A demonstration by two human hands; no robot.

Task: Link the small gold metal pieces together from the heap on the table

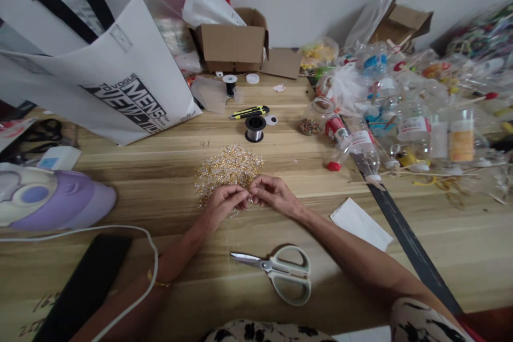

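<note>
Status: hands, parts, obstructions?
Left hand and right hand together, fingertips pinched; held item unclear. Gold-coloured pile beside them. Scissors nearer body, untouched. Nothing seen blocking.

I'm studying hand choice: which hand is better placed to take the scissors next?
Probably the right hand: the scissors lie with handles toward that side, blades pointing left. It is busy at the left hand, though, beside the gold-and-silver pile.

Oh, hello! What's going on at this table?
A person is working bare-handed at the table. The left hand and right hand meet with fingers pinched, at the near edge of a pile of small gold and silvery pieces. Whatever is between the fingers is too small to make out. Scissors lie between the forearms, and a spool of fine wire or thread stands beyond the pile.
</note>
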